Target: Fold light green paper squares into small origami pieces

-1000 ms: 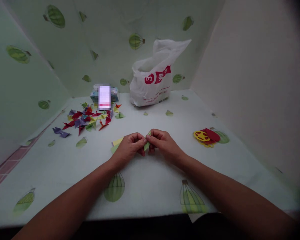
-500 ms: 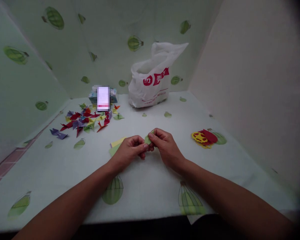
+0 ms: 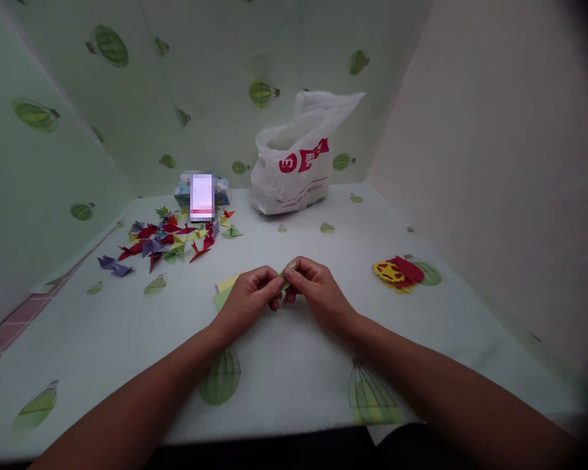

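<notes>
Green paper (image 3: 285, 285), showing narrower than before, is pinched between closed left fingers (image 3: 274, 286) and right fingers (image 3: 294, 277).

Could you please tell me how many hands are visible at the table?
2: the left hand and the right hand, meeting near the middle, both pinching a small green paper piece. No other hand shows.
</notes>
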`<state>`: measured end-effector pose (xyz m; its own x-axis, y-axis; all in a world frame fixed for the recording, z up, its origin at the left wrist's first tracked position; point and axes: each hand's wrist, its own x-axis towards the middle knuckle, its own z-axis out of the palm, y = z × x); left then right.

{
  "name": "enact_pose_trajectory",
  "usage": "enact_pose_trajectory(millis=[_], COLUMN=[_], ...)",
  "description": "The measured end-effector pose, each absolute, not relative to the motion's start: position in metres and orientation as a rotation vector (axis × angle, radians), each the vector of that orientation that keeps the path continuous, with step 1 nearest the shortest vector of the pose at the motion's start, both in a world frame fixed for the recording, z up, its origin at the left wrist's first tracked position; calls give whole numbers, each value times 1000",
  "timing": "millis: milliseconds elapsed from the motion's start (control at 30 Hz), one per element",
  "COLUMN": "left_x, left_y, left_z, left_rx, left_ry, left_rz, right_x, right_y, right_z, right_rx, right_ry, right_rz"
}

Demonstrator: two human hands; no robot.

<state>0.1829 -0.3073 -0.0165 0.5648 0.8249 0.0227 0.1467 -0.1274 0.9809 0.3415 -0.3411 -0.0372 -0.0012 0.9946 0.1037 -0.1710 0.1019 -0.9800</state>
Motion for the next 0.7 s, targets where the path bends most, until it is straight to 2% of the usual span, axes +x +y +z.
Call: enact_pose_trajectory(millis=[367, 700], left_x=[180, 180], left_y=[-303, -305], left_z=[-20, -18], left_rx=[1698, 1740], left_ry=[857, 901], left_rz=[747, 745], right_x=[347, 349], right_y=[-337, -338], right_z=[-34, -31], right_rx=[-978, -1038], right_ry=[-1070, -1147], right_rz=[1261, 1125])
